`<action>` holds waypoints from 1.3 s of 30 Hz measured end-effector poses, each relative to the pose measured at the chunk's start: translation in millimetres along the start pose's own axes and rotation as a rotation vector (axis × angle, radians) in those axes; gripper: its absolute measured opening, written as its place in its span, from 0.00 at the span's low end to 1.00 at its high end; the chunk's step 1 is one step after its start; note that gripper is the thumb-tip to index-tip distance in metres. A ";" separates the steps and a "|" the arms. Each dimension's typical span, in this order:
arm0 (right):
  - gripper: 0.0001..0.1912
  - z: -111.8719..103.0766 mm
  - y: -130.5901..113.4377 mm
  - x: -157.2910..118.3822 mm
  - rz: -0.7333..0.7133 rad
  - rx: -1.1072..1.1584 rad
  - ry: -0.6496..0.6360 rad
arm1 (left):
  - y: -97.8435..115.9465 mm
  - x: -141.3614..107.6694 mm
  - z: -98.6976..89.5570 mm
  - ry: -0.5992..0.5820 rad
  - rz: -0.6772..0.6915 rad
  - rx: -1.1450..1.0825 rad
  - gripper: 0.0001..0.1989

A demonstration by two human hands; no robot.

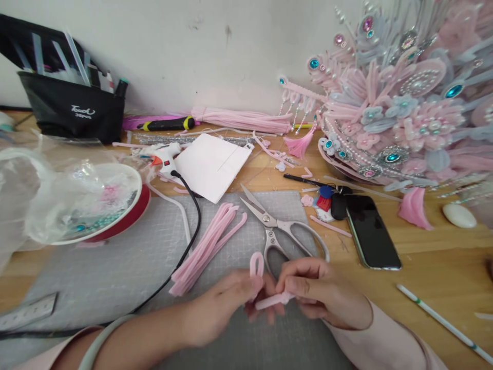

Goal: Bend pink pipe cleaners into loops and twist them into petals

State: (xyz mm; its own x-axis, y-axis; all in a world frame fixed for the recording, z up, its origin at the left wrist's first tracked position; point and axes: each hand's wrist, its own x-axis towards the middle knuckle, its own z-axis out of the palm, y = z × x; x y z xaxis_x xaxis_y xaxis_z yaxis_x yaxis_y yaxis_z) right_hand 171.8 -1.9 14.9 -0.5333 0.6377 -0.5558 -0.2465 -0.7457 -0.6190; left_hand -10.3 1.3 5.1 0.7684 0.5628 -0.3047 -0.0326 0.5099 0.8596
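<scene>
Near the bottom middle, my left hand [234,293] pinches a pink fuzzy stem [257,262] whose top is bent into a narrow loop. Close beside it on the right, my right hand [319,290] has thumb and fingers closed on another part of pink stem [271,301], its end pointing left toward my left fingers. Whether both parts are one piece cannot be made out. Just beyond my hands lie open metal scissors [271,222] on the grey cutting mat [127,277]. A bundle of pink stems [206,246] rests left of them.
A white glue gun [165,156] trails a black cord across the mat. At left are a bead-filled bowl [144,205] and a black pouch [61,105]. A phone [373,234], keys [339,203] and an ornate pink headdress [385,113] stand or lie at right.
</scene>
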 end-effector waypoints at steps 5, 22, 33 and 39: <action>0.15 4.9 9.6 6.2 -0.075 -0.074 0.032 | -1.3 3.0 5.3 -0.092 -0.182 -0.115 0.31; 0.07 -1.5 6.9 5.2 -0.477 -0.596 0.405 | -6.3 13.0 1.8 0.091 -0.177 -0.201 0.17; 0.20 0.3 12.6 1.1 -0.356 -0.652 0.320 | 1.3 7.8 1.7 0.340 -0.095 0.310 0.14; 0.14 0.6 12.7 6.1 -0.239 -0.595 0.349 | -3.8 13.7 0.0 0.286 -0.026 -0.075 0.12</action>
State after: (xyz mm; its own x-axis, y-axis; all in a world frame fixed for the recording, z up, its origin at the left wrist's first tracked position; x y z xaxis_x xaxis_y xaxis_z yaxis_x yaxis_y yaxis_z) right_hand 165.0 -7.6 3.9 -0.2064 0.8686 -0.4504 0.2100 -0.4103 -0.8875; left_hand 0.4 7.1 -2.3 0.5588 0.7037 -0.4388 -0.0708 0.5676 0.8202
